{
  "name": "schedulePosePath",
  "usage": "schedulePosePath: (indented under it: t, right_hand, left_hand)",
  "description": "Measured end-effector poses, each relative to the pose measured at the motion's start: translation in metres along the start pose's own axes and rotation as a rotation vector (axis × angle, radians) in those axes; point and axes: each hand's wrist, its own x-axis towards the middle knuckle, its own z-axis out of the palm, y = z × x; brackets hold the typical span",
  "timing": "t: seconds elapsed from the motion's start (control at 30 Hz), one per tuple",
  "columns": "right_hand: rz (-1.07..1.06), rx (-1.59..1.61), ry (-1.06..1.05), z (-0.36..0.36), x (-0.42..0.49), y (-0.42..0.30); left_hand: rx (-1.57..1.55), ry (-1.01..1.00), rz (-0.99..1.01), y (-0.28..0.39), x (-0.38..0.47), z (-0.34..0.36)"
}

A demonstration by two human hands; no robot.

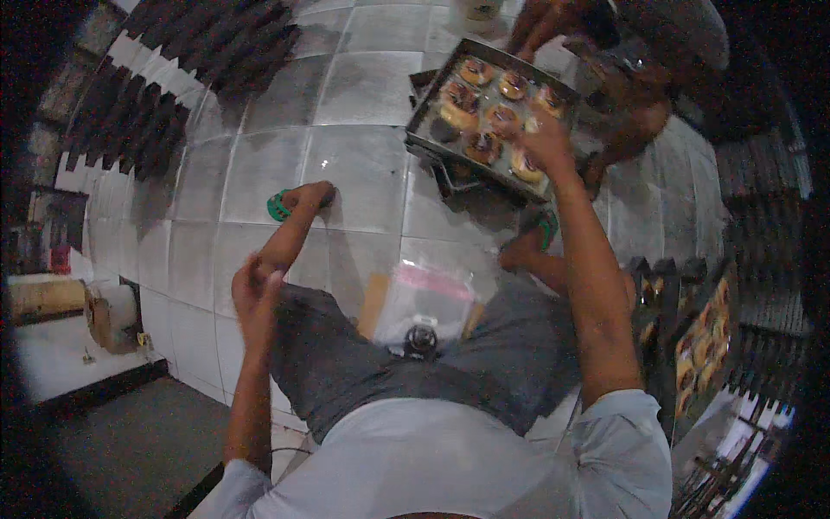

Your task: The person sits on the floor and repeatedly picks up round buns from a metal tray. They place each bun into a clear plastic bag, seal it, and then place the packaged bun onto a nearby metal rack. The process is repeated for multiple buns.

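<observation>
A dark metal baking tray [476, 159] lined with pale sheet holds several round topped pastries [482, 148] and rests on other trays, low over the tiled floor. Over its right side reaches my right hand [545, 139], with the fingers down among the pastries; whether it grips one is too blurred to tell. My left hand [255, 289] hovers by my left knee, fingers partly curled, and nothing can be made out in it. Between my thighs lie clear plastic bags [428, 301] with a pink band, over something tan.
Another person's arm and crouched legs [626, 123] are close beyond the tray. At right stand upright racks [687, 285] and more pastries on a tray [703, 347]. A pale container [480, 9] is at the top. Brown rolls [107, 311] lie on a white surface at left.
</observation>
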Motion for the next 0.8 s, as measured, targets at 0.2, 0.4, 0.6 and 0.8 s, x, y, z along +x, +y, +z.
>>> schedulePosePath:
  t: [0.2,0.4,0.6,0.8]
  right_hand:
    - [0.82,0.892,0.106,0.152,0.021,0.214]
    - [0.833,1.266,-0.112,0.166,0.005,0.3]
    - [0.795,1.52,0.071,0.128,-0.066,0.177]
    - [0.685,1.738,0.122,-0.012,-0.212,0.082]
  left_hand:
    - [0.192,0.409,-0.502,-0.237,-0.126,-0.28]
    - [-0.517,0.684,-0.782,-0.245,-0.1,-0.17]
    - [-0.063,0.527,-0.087,-0.098,0.052,-0.034]
    - [-0.016,-0.37,0.65,0.026,0.029,0.091]
